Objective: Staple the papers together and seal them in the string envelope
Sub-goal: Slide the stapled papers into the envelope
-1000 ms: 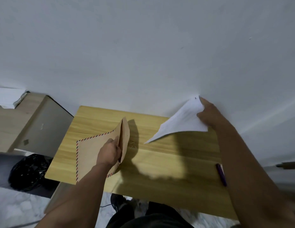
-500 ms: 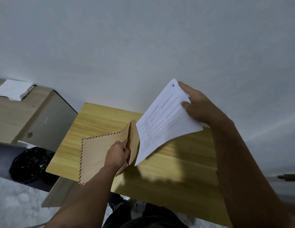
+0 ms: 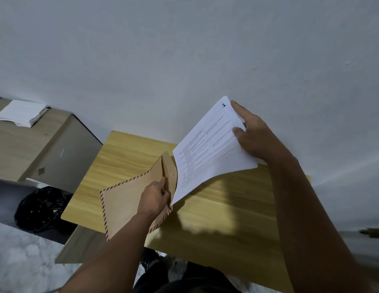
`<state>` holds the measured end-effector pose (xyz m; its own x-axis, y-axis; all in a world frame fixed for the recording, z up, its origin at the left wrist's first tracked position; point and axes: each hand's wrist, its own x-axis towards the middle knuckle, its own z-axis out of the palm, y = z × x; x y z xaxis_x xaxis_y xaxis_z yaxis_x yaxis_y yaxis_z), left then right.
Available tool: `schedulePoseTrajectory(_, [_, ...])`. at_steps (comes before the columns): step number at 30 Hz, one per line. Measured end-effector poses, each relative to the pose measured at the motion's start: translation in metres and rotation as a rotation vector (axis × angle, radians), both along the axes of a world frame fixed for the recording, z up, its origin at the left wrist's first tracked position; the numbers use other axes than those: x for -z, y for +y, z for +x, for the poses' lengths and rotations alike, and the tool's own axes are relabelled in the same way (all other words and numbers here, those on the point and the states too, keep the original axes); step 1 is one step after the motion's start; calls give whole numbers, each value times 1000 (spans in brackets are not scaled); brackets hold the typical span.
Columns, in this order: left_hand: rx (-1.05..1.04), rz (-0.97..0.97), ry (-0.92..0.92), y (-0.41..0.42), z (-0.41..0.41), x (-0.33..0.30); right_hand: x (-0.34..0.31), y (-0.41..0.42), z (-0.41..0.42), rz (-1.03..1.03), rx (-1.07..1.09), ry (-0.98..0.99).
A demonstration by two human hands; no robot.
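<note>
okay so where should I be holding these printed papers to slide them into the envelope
Grip the papers at their far end, near the corner marked 1, from the right, as the right hand does now. That leaves the near edge free to enter the envelope mouth, which the left hand holds open.

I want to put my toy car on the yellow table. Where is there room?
The far left of the table, beyond the envelope, is bare. So is the near right part, between the two arms. The middle is crowded: the left hand holds the envelope open while the right hand brings the papers.
</note>
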<state>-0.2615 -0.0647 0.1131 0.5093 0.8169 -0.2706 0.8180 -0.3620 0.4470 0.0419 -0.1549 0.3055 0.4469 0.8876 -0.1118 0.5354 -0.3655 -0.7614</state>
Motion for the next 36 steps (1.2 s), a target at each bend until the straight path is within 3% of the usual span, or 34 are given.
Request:
schedulePoseTrajectory(10, [-11,-7,-60,2,15,-4,-1,7,2,-9,-42,-8])
schedulePoseTrajectory(19, [104,3,-56,-4,24,-11,-23,0,10,123,7,3])
schedulePoseTrajectory(30, [62,-44,-63,-9,15,-2,-2,-8,10,-14,-31,-41])
schedulePoseTrajectory(36, [147,-77,-43,-12,12,-5,-19,-7,12,134,31,-48])
